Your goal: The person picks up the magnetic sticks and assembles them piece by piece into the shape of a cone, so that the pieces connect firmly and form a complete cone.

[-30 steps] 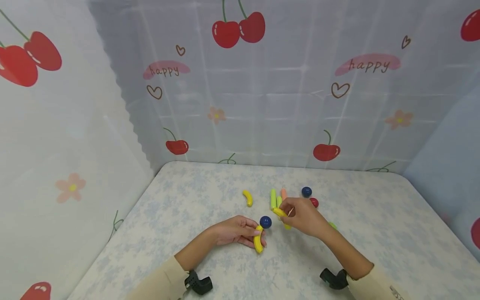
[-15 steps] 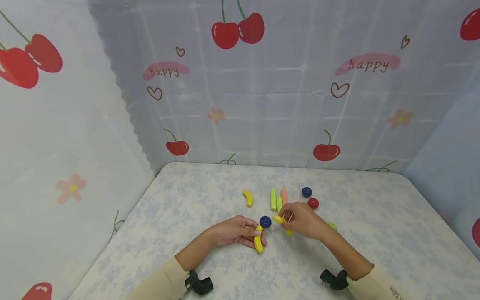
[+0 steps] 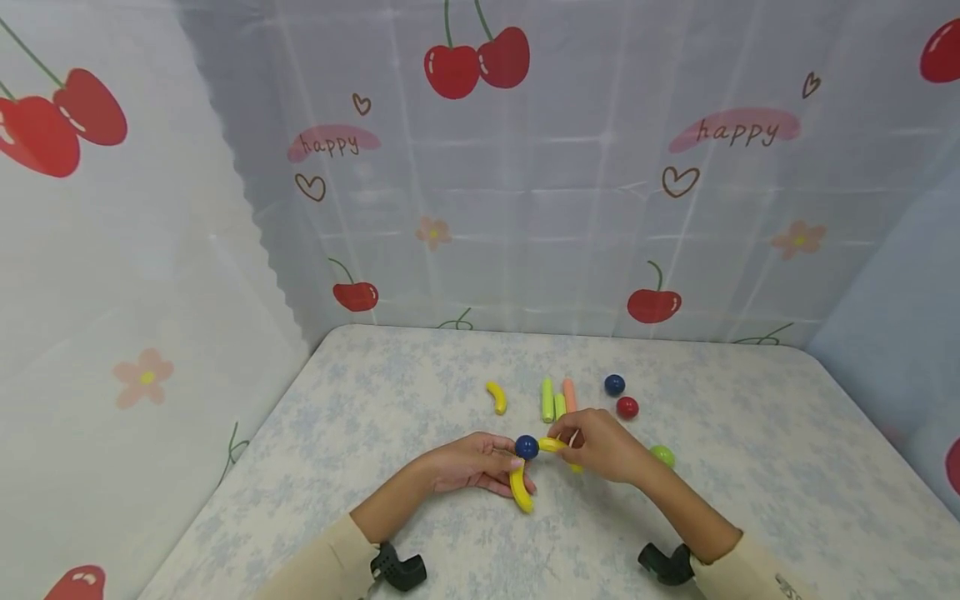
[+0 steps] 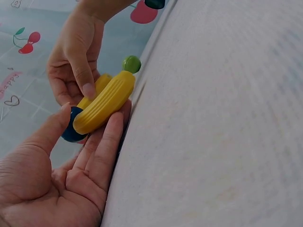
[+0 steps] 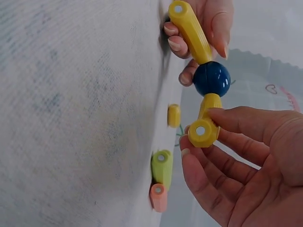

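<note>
My left hand (image 3: 504, 468) rests on the table and holds a yellow curved piece (image 3: 519, 488) between thumb and fingers. A dark blue ball (image 3: 527, 447) sits at that piece's upper end. My right hand (image 3: 564, 442) pinches a second yellow curved piece (image 3: 553, 445) whose tip meets the ball from the right. In the right wrist view the upper yellow piece (image 5: 189, 30), the blue ball (image 5: 211, 79) and the pinched yellow piece (image 5: 204, 126) form one chain. The left wrist view shows the yellow piece (image 4: 105, 101) across my left fingers (image 4: 102, 151), with the ball (image 4: 71, 133) behind it.
Loose parts lie behind the hands on the table (image 3: 390, 392): a yellow curved piece (image 3: 496, 397), green sticks (image 3: 547, 400), an orange stick (image 3: 569, 393), a blue ball (image 3: 614, 384), a red ball (image 3: 627, 407) and a green ball (image 3: 662, 455). Cherry-print curtains close off the back and sides.
My right hand has moved left and down with its yellow piece until the tip reached the blue ball. The left hand has tilted its piece slightly. The green ball has come into sight.
</note>
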{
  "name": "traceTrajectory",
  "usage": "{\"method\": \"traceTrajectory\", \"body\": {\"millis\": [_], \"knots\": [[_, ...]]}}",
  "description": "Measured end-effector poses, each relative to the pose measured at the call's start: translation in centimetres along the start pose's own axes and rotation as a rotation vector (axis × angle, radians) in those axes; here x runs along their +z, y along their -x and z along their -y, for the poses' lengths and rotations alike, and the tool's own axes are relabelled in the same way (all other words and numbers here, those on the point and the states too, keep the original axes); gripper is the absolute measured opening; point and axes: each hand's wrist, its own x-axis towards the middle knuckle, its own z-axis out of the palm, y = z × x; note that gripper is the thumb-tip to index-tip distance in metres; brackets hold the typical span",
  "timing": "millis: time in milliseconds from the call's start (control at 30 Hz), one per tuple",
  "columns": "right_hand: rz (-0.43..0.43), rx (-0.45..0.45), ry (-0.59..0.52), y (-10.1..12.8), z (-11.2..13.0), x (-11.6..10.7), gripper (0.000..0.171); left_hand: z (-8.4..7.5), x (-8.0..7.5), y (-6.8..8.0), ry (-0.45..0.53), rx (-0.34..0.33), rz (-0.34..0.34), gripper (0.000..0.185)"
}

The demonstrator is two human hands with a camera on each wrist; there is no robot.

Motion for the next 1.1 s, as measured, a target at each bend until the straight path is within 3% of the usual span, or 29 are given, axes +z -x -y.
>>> {"method": "traceTrajectory", "body": {"millis": [233, 400, 633, 1100], "knots": [[0.017, -0.057, -0.036, -0.3, -0.3, 0.3, 0.026, -0.1, -0.1, 0.0, -0.013, 0.001, -0.006, 0.044], [-0.02, -0.095, -0.058, -0.5, -0.5, 0.6, 0.025, 0.0, -0.2, -0.1, -0.008, -0.014, -0.026, 0.046], [-0.059, -0.072, -0.11, -0.7, -0.3, 1.1, 0.019, 0.0, -0.1, -0.1, 0.0, -0.016, -0.037, 0.054], [-0.063, -0.09, -0.107, -0.9, -0.3, 1.7, 0.014, -0.1, -0.1, 0.0, 0.023, -0.011, -0.037, 0.043]]}}
